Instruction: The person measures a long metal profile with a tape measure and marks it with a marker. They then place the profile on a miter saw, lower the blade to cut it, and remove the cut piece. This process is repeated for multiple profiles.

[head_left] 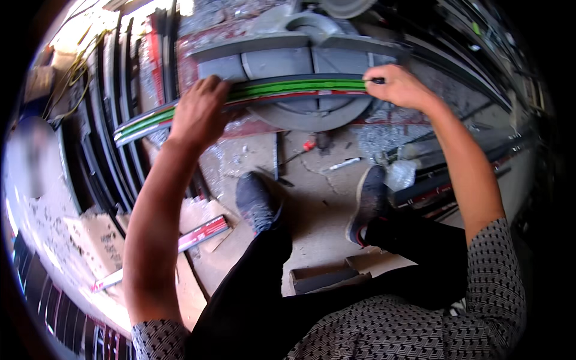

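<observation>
A long metal profile (300,87), dark along its edges with a bright green face and a thin red line, lies across in front of me over the grey base (279,65) of what looks like a mitre saw. My left hand (201,114) is wrapped over the profile left of the saw base, and its left end sticks out past this hand. At the right end, my right hand (397,87) pinches the profile with closed fingers. A small black piece (378,80) shows at those fingertips; I cannot tell whether it belongs to the profile.
Several dark profiles (102,138) lie at the left, others (456,54) at the far right. On the floor are a red-tipped tool (308,146), a white marker-like stick (343,164) and crumpled clear plastic (402,174). Cardboard (96,240) lies lower left. My shoes (258,198) stand below the saw.
</observation>
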A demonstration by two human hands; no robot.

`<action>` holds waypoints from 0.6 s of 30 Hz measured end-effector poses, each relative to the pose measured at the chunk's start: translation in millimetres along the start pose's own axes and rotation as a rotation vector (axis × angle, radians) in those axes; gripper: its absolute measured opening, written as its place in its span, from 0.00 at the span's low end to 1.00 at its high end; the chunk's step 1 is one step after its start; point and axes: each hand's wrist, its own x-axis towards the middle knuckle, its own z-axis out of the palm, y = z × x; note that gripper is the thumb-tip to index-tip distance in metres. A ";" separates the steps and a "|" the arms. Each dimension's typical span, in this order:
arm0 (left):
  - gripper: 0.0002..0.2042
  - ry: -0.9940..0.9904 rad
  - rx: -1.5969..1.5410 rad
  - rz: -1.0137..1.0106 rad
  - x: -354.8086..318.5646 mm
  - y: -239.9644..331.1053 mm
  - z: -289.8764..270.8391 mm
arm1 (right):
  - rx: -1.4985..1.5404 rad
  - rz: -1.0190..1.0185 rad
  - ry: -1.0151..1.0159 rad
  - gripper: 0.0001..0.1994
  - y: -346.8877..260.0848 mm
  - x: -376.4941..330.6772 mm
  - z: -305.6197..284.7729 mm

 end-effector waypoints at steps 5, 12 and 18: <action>0.27 0.077 -0.056 -0.009 24.5 25.6 18.8 | -0.151 0.184 0.036 0.20 -7.7 -24.1 -31.3; 0.28 0.028 0.059 -0.123 3.6 -7.8 11.2 | -0.134 0.212 -0.005 0.19 -6.4 -15.9 -16.9; 0.28 -0.029 0.110 -0.126 8.4 -16.4 20.4 | -0.174 0.186 0.027 0.20 -3.9 -18.6 -13.9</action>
